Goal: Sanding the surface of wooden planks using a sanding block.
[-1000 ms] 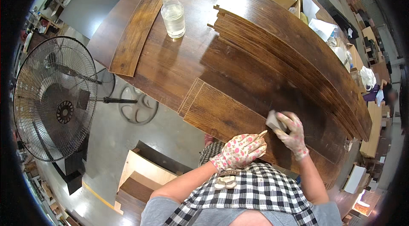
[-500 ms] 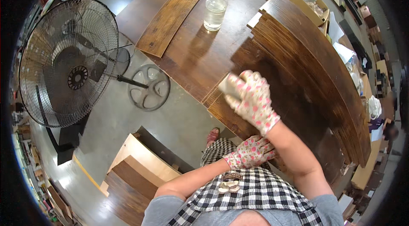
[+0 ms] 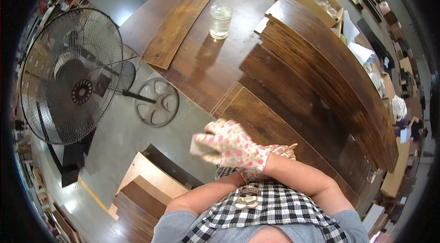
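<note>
My right hand, in a floral glove, is closed around a small pale grey block. It is off the table's near edge, above the floor, and the right forearm crosses over my left hand. That hand wears a matching glove and sits at the near end of a brown wood-grain plank. The right arm hides most of it; only some fingertips show, so its grip is unclear. The plank lies flat on the dark brown tabletop.
Right of the plank rises a stack of dark planks. Beyond stand a clear jar of liquid with a white lid, another plank and a cardboard box. A floor fan stands left; pale panels are lower left.
My right hand has swung from over the plank toward me and left, past the table edge, keeping the grey block. My left hand is now mostly covered by the right arm.
</note>
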The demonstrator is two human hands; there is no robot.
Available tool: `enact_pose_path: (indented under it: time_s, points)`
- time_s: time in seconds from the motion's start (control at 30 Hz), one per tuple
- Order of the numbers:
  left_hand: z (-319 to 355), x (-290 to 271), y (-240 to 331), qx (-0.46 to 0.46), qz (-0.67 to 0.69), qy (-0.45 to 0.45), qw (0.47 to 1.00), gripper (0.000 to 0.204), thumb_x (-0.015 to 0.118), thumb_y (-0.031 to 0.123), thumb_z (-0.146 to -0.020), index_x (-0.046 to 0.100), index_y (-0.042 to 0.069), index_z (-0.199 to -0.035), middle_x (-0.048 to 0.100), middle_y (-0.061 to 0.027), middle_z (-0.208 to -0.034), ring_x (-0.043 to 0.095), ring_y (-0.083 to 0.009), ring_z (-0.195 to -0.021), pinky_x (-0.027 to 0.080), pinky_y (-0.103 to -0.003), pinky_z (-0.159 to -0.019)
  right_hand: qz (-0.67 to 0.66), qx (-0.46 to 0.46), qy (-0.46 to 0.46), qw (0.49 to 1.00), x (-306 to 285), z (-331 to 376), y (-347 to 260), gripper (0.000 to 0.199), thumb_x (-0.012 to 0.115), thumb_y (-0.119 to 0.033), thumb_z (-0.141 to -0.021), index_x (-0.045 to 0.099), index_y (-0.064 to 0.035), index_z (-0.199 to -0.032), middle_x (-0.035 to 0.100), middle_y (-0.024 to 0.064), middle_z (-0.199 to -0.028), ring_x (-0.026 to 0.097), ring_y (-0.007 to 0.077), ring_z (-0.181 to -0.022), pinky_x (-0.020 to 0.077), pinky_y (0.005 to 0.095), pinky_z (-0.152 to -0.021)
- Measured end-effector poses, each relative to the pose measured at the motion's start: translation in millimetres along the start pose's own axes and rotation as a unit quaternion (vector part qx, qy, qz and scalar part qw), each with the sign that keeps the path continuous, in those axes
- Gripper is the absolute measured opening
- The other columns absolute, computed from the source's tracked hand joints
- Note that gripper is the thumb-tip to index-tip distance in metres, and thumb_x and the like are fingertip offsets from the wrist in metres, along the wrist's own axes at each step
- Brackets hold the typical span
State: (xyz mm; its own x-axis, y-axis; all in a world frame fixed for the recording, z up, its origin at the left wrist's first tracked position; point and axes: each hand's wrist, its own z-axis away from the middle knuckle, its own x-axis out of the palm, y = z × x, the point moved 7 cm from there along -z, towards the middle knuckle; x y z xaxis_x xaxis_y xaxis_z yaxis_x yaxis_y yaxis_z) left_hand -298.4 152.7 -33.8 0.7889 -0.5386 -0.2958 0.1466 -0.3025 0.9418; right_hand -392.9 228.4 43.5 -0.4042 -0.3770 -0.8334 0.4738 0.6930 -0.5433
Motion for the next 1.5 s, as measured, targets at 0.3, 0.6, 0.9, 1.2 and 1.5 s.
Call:
enact_pose_path:
  time_s: [0.3,0.6,0.9,1.2,1.5]
  points:
    - [-6.8,-7.3,38.7,0.247,-0.206,-0.050,0.946,0.032,0.064,0.023,-0.084,0.067,0.012,-0.113,0.066,-0.0088,-0.120,0.064,-0.0263,-0.112,0.053,-0.045,-0.095,0.031,0.260,0.263,0.929,-97.9,80.6,108.5,0.046,0.080,-0.027,-0.076,0.070,-0.0090,-0.118,0.066,0.0165,-0.111,0.063,0.0349,-0.101,0.0537,0.0445,-0.087]
    - [-11.6,-11.6,51.4,0.271,-0.219,-0.041,0.936,0.041,0.069,0.020,-0.074,0.069,0.018,-0.114,0.067,-0.0033,-0.123,0.066,-0.0243,-0.109,0.053,-0.042,-0.090,0.083,0.323,0.216,0.918,-84.1,248.3,110.2,0.049,0.080,-0.030,-0.079,0.069,-0.0128,-0.124,0.065,0.0131,-0.119,0.061,0.0321,-0.111,0.0511,0.0448,-0.094]
    - [-19.6,10.5,60.8,0.242,-0.201,-0.078,0.946,0.035,0.076,0.019,-0.077,0.071,0.015,-0.112,0.069,-0.0049,-0.114,0.067,-0.0273,-0.104,0.053,-0.043,-0.085,0.126,0.394,0.281,0.866,-116.7,345.0,71.1,0.035,0.079,-0.033,-0.082,0.071,-0.0118,-0.109,0.069,0.0119,-0.110,0.066,0.0330,-0.102,0.0516,0.0467,-0.094]
    - [-19.2,46.3,73.4,0.246,-0.242,-0.129,0.930,0.040,0.077,0.015,-0.075,0.070,0.015,-0.114,0.067,-0.0051,-0.116,0.064,-0.0282,-0.111,0.051,-0.044,-0.086,0.115,0.507,0.252,0.817,-110.9,463.6,68.5,0.041,0.079,-0.039,-0.081,0.073,-0.0177,-0.115,0.069,0.0091,-0.117,0.064,0.0292,-0.110,0.0517,0.0409,-0.099]
    - [-22.0,145.7,106.3,0.288,-0.250,-0.261,0.887,0.040,0.070,0.021,-0.083,0.066,0.014,-0.122,0.064,-0.0061,-0.123,0.060,-0.0260,-0.117,0.049,-0.045,-0.090,0.133,0.338,0.281,0.888,-106.0,424.3,72.0,0.036,0.075,-0.040,-0.083,0.073,-0.0173,-0.112,0.070,0.0107,-0.114,0.065,0.0315,-0.107,0.0522,0.0417,-0.095]
